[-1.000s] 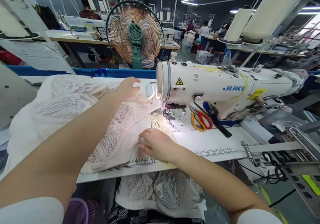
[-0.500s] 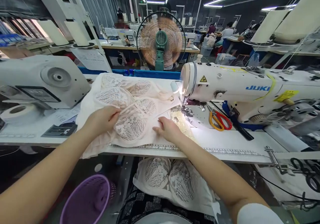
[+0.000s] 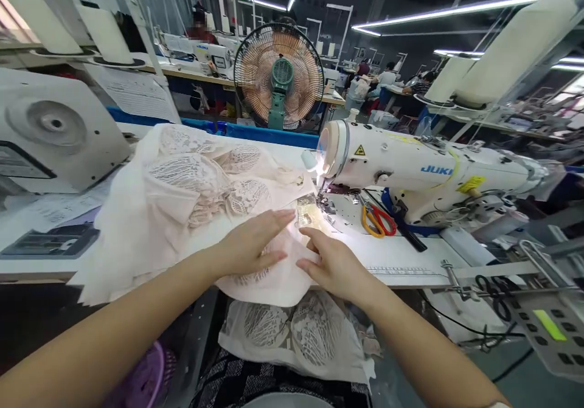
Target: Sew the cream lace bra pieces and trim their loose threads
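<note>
my left hand (image 3: 255, 244) lies open on the cream lace fabric (image 3: 276, 289), which droops over the front edge of the tabletop (image 3: 360, 248); my right hand (image 3: 335, 265) meets its right side, fingers curled, gripping or not i cannot tell. scissors (image 3: 378, 218) lie further back, near the sewing machine (image 3: 392, 155).

Left hand (image 3: 250, 244) rests on pale lace fabric (image 3: 283, 277), right hand (image 3: 337, 263) touches its right edge. Sewing machine (image 3: 396, 155) stands at right.

a hand could pass over the white tabletop (image 3: 387, 256) right of the right hand (image 3: 335, 267), nearer than the scissors (image 3: 380, 212); beyond, the sewing machine (image 3: 387, 155) (needle end low) blocks; piled lace garments (image 3: 168, 204) crowd the left.
</note>
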A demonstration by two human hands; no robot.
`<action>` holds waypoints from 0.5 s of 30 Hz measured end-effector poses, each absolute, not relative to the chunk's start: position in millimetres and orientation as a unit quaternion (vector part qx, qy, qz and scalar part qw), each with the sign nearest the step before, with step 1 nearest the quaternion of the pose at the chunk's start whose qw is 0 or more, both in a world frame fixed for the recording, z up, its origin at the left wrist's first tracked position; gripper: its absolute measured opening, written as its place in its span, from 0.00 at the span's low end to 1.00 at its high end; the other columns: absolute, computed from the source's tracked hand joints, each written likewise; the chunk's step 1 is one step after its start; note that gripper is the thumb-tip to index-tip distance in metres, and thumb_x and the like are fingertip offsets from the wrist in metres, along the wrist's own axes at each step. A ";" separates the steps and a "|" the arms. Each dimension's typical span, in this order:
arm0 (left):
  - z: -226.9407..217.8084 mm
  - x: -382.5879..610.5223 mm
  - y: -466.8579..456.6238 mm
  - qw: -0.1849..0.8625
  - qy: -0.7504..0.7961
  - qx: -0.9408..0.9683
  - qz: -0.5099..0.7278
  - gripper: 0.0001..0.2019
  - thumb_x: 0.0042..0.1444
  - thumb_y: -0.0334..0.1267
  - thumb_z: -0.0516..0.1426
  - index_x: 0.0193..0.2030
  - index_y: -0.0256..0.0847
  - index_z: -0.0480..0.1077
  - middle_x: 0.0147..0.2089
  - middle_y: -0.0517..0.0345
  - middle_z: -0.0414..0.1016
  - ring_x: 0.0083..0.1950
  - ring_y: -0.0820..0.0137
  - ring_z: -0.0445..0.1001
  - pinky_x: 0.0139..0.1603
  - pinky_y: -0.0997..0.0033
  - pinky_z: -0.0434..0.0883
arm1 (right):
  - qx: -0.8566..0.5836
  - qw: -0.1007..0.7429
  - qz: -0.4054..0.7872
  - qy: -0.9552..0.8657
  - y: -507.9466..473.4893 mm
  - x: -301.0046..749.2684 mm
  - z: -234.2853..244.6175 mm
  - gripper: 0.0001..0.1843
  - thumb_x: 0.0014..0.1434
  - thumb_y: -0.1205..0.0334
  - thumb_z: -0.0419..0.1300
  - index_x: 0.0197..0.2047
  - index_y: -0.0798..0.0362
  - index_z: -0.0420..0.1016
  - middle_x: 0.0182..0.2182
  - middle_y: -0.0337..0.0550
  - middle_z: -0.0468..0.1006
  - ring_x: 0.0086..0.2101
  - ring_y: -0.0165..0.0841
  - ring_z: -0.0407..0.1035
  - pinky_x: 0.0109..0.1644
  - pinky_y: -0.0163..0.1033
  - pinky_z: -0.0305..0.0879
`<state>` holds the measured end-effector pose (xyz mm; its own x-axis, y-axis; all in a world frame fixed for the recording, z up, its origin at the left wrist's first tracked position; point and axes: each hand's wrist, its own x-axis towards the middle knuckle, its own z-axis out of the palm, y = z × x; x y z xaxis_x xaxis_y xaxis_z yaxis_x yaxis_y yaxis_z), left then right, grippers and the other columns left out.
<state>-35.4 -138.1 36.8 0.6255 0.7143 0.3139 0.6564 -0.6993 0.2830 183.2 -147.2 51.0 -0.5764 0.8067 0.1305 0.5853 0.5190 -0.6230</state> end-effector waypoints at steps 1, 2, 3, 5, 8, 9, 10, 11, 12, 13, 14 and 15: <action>34.5 -27.3 -132.3 0.089 0.354 0.913 0.179 0.29 0.58 0.46 0.52 0.64 0.39 0.52 0.64 0.43 0.61 0.65 0.58 0.58 0.65 0.52 0.54 | -0.447 0.170 0.270 -0.835 -149.9 188.9 51.3 0.30 0.54 0.62 0.59 0.59 0.60 0.59 0.34 0.47 0.75 0.31 0.35 0.67 0.34 0.38 0.61; 31.7 -19.9 -126.9 0.102 0.340 0.922 0.153 0.28 0.56 0.46 0.54 0.62 0.39 0.57 0.61 0.44 0.65 0.63 0.57 0.61 0.65 0.50 0.53 | -0.479 0.138 0.271 -0.823 -152.3 194.8 51.5 0.33 0.53 0.62 0.60 0.60 0.61 0.57 0.34 0.47 0.75 0.31 0.36 0.68 0.34 0.38 0.60; 28.5 -13.3 -122.4 0.108 0.339 0.925 0.130 0.25 0.55 0.47 0.55 0.57 0.39 0.62 0.55 0.45 0.71 0.59 0.56 0.65 0.64 0.50 0.54 | -0.503 0.108 0.274 -0.812 -154.3 200.9 51.6 0.34 0.53 0.61 0.60 0.61 0.61 0.56 0.34 0.47 0.75 0.31 0.36 0.68 0.34 0.38 0.60; 22.8 -4.0 -116.1 0.111 0.356 0.922 0.104 0.15 0.55 0.46 0.55 0.44 0.39 0.71 0.41 0.48 0.76 0.47 0.58 0.73 0.55 0.55 0.64 | -0.523 0.061 0.289 -0.800 -156.4 214.3 52.2 0.33 0.53 0.60 0.61 0.60 0.59 0.60 0.35 0.48 0.76 0.33 0.38 0.69 0.34 0.38 0.59; 22.5 -2.9 -111.7 0.115 0.379 0.914 0.089 0.15 0.59 0.45 0.48 0.28 0.40 0.69 0.27 0.54 0.73 0.31 0.64 0.72 0.33 0.68 0.66 | -0.496 0.049 0.325 -0.804 -153.2 235.1 52.6 0.16 0.56 0.59 0.58 0.47 0.55 0.73 0.35 0.47 0.78 0.34 0.37 0.70 0.34 0.37 0.60; 26.1 -6.0 -110.1 0.125 0.382 0.912 0.079 0.17 0.60 0.46 0.47 0.25 0.41 0.67 0.25 0.55 0.72 0.28 0.66 0.71 0.28 0.70 0.63 | -0.480 0.064 0.336 -0.807 -150.2 240.7 52.1 0.12 0.58 0.60 0.56 0.42 0.55 0.74 0.35 0.46 0.78 0.34 0.36 0.70 0.35 0.36 0.60; 31.7 -10.3 -107.4 0.137 0.387 0.909 0.063 0.18 0.59 0.46 0.46 0.23 0.41 0.65 0.23 0.57 0.70 0.25 0.67 0.69 0.26 0.71 0.60 | -0.464 0.081 0.346 -0.811 -146.2 244.8 50.9 0.11 0.59 0.62 0.54 0.40 0.54 0.75 0.34 0.44 0.78 0.34 0.35 0.70 0.35 0.35 0.61; 39.2 -15.4 -103.4 0.150 0.396 0.905 0.041 0.18 0.59 0.47 0.47 0.21 0.42 0.63 0.21 0.58 0.69 0.23 0.68 0.68 0.25 0.72 0.57 | -0.451 0.094 0.351 -0.815 -141.5 247.0 49.1 0.11 0.60 0.63 0.53 0.39 0.54 0.75 0.34 0.43 0.78 0.34 0.33 0.70 0.35 0.34 0.61; 48.2 -21.0 -97.6 0.163 0.408 0.898 0.015 0.19 0.58 0.48 0.47 0.20 0.42 0.62 0.20 0.58 0.68 0.22 0.69 0.66 0.23 0.72 0.55 | -0.440 0.103 0.349 -0.821 -136.2 246.8 46.5 0.11 0.60 0.65 0.52 0.40 0.53 0.75 0.34 0.43 0.78 0.34 0.32 0.71 0.36 0.34 0.61; 58.1 -26.6 -90.1 0.172 0.423 0.889 -0.015 0.19 0.57 0.49 0.49 0.19 0.42 0.61 0.19 0.58 0.67 0.21 0.69 0.65 0.23 0.71 0.54 | -0.430 0.102 0.332 -0.833 -130.2 244.2 43.4 0.11 0.60 0.66 0.53 0.41 0.53 0.75 0.35 0.42 0.79 0.35 0.31 0.71 0.37 0.33 0.62; 68.3 -31.8 -81.2 0.177 0.440 0.879 -0.046 0.19 0.55 0.50 0.50 0.18 0.42 0.62 0.19 0.58 0.67 0.21 0.69 0.64 0.22 0.71 0.53 | -0.424 0.095 0.303 -0.848 -123.9 239.2 39.7 0.10 0.59 0.68 0.53 0.41 0.53 0.75 0.36 0.41 0.79 0.35 0.31 0.71 0.37 0.32 0.61; 78.5 -36.0 -71.3 0.174 0.460 0.867 -0.078 0.18 0.53 0.50 0.52 0.18 0.42 0.63 0.19 0.58 0.67 0.20 0.69 0.64 0.21 0.71 0.52 | -0.421 0.084 0.268 -0.862 -117.2 232.3 35.9 0.10 0.58 0.70 0.54 0.41 0.53 0.74 0.36 0.41 0.79 0.35 0.30 0.71 0.37 0.32 0.61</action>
<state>-36.0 -71.3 78.5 0.5641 0.7708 -0.2961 0.8253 -0.5155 0.2303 232.3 -117.2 35.9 -0.6311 0.7715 -0.0807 0.6812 0.5015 -0.5333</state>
